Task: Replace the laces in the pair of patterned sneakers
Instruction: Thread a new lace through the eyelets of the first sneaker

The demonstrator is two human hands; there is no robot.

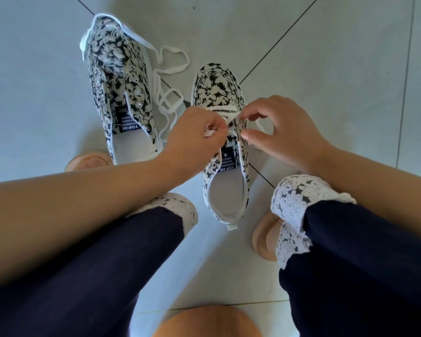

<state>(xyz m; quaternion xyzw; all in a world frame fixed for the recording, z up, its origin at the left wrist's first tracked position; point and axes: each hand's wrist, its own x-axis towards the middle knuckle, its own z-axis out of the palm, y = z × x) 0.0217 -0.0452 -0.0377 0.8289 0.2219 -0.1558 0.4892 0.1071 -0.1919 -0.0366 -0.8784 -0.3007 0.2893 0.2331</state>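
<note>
The near sneaker, black and white with flowers, sits in the middle on the grey tiled floor, toe pointing to 12 o'clock. A white lace crosses its front holes. The left hand comes in from 9 o'clock, fingers curled tight, pinching one bit of that lace. The right hand comes from 3 o'clock, thumb and first finger pinching the other bit. The far sneaker lies at 11 o'clock with bare holes. A loose lace lies just beside it, toward 12 o'clock
</note>
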